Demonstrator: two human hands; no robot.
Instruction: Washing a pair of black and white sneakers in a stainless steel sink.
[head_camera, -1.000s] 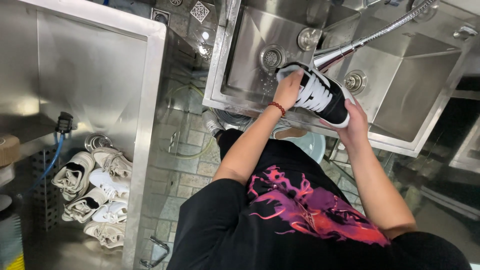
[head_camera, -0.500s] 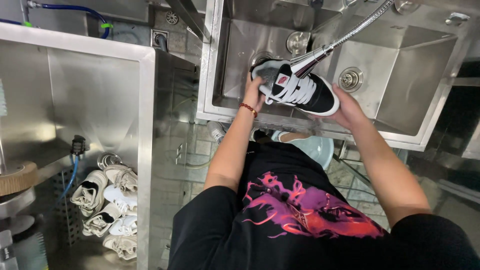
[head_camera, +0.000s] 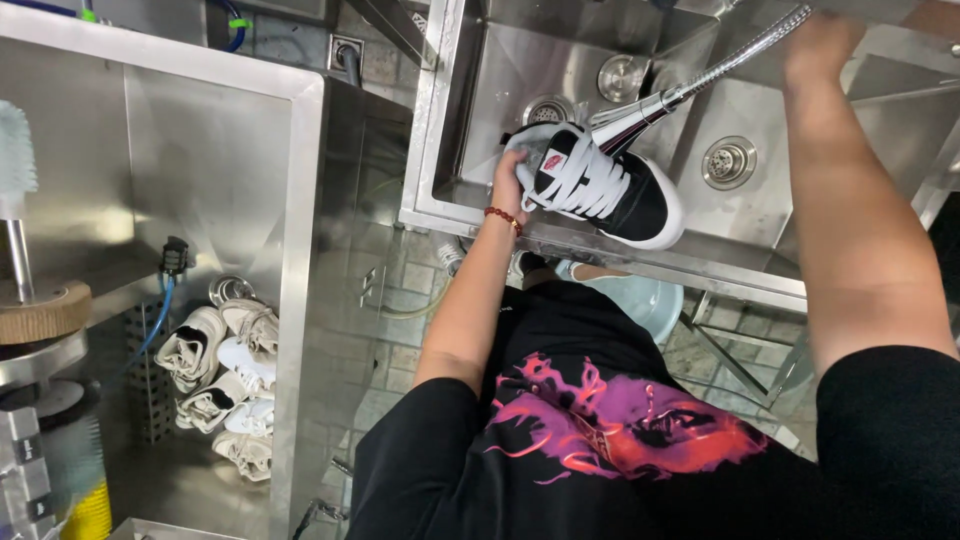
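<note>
The fingers of the left hand (head_camera: 512, 186) were curled tight around the heel end of a black sneaker (head_camera: 600, 185) with white laces and a white sole, holding it over the front rim of the steel sink (head_camera: 450, 130). A small red patch sat on the sneaker's tongue, beside the hand; its detail was too small to make out. A red bead bracelet (head_camera: 503, 217) circled the wrist just below the sneaker.

The right hand (head_camera: 822, 42) reached up past the sneaker to the far edge of the sink — its fingers were blurred and partly cut off, so I could not tell whether they gripped anything. A chrome spray head (head_camera: 640, 112) on a flexible metal hose (head_camera: 745, 48) pointed at the sneaker's laces, nearly touching them.

Two round drains (head_camera: 728, 162) lay in the basins behind the sneaker. Well left of the sink, a pile of white sneakers (head_camera: 225, 375) lay inside a steel cabinet (head_camera: 295, 250) — a bristle brush (head_camera: 15, 150) stood at its far left.
</note>
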